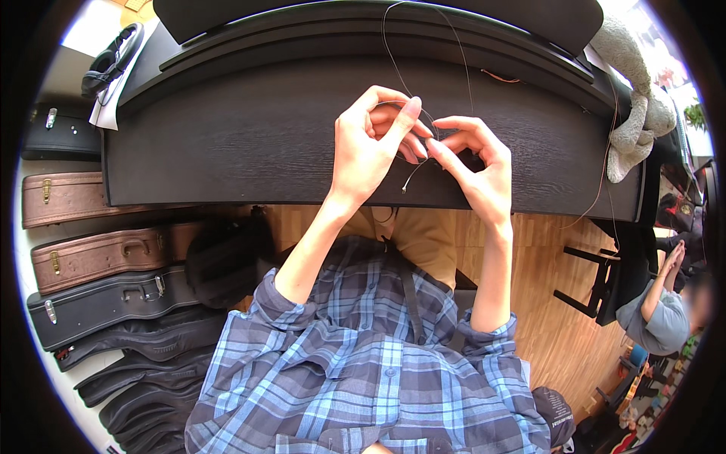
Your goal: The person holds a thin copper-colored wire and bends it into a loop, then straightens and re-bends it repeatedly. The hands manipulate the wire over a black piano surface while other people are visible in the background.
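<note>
Both of my hands hold a thin, wiry string (pixel 407 181), apparently an instrument string, over a closed black piano lid (pixel 219 144). My left hand (pixel 363 144) is closed, its thumb and curled fingers around small coils of it. Close beside it, my right hand (pixel 484 170) pinches the string between thumb and fingertips. One short end, with a tiny bead-like tip, hangs below the fingers. A wide loop of the string rises beyond my hands toward the piano's back panel.
A copper-coloured string (pixel 499 77) lies farther back on the lid; another strand (pixel 605 163) hangs at right. A grey plush toy (pixel 631 129) sits at the right corner. Instrument cases (pixel 98 261) line the left. Another person (pixel 654 325) is at far right, near a black stand (pixel 586 287).
</note>
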The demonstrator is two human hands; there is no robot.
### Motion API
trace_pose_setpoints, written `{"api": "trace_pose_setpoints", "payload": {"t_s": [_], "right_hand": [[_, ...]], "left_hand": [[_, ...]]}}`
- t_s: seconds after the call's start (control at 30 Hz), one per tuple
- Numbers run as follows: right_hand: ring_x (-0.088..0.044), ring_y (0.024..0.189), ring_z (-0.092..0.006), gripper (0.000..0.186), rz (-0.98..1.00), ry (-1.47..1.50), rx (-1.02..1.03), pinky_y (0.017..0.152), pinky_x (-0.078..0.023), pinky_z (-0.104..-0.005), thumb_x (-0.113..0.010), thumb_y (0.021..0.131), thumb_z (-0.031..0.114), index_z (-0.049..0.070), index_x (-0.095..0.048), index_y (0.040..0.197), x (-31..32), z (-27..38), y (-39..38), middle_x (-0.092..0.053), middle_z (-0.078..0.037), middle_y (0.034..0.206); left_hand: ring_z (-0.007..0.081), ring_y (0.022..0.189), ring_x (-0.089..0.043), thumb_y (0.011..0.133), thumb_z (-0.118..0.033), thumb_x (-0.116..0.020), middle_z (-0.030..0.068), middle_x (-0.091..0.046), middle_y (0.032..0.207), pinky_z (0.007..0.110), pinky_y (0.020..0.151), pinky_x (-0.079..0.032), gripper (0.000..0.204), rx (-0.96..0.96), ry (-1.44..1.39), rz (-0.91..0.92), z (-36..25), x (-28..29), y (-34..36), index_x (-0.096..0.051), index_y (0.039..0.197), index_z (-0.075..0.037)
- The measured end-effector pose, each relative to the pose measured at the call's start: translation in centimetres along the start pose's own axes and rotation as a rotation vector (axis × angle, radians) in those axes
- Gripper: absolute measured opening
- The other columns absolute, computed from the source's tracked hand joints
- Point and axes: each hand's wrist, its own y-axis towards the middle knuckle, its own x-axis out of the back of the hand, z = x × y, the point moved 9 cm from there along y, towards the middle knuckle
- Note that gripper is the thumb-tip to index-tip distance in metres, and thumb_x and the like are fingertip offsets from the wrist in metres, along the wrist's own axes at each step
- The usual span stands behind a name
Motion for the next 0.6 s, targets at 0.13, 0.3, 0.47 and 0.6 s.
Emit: {"api": "trace_pose_setpoints", "payload": {"t_s": [0.13, 0.3, 0.47, 0.6], "right_hand": [[-0.070, 0.080, -0.0084, 0.027, -0.007, -0.003, 0.013, 0.099, -0.043, -0.0321, -0.085, 0.088, 0.019, 0.010, -0.075, 0.111, 0.1, 0.1, -0.2, -0.078, -0.001, 0.083], [-0.069, 0.078, -0.0077, 0.026, -0.031, 0.043, 0.012, 0.099, -0.042, -0.0314, -0.085, 0.087, 0.019, 0.010, -0.075, 0.110, 0.3, -0.1, -0.3, -0.077, 0.000, 0.081], [-0.069, 0.080, -0.0069, 0.025, 0.040, -0.046, 0.069, 0.080, -0.050, -0.0236, -0.081, 0.089, 0.006, 0.005, -0.073, 0.112, 0.0, 0.6, -0.3, -0.075, -0.002, 0.086], [-0.069, 0.080, -0.0060, 0.022, 0.044, -0.199, 0.126, 0.083, -0.045, -0.0256, -0.080, 0.090, 0.008, 0.007, -0.075, 0.111, -0.1, 1.4, -0.5, -0.078, -0.002, 0.092]], "left_hand": [[0.0162, 0.064, -0.073, 0.103, -0.018, -0.068, 0.0144, -0.075, 0.085, 0.027, 0.054, -0.058, 0.022, -0.009, -0.017, -0.016, 0.1, 0.2, -0.1, -0.062, 0.108, 0.003], [0.0149, 0.068, -0.073, 0.104, -0.017, -0.068, 0.0131, -0.076, 0.090, 0.026, 0.056, -0.059, 0.020, -0.038, -0.015, 0.002, 0.0, 0.1, 0.0, -0.063, 0.108, 0.002], [0.0125, 0.069, -0.072, 0.103, -0.015, -0.068, 0.0118, -0.076, 0.090, 0.025, 0.057, -0.058, 0.018, -0.058, 0.017, 0.018, 0.1, 0.1, 0.0, -0.064, 0.108, 0.001], [0.0117, 0.069, -0.071, 0.103, -0.014, -0.068, 0.0114, -0.076, 0.091, 0.024, 0.058, -0.058, 0.016, -0.071, 0.021, 0.023, 0.1, 0.0, 0.0, -0.064, 0.109, 0.001]]}}
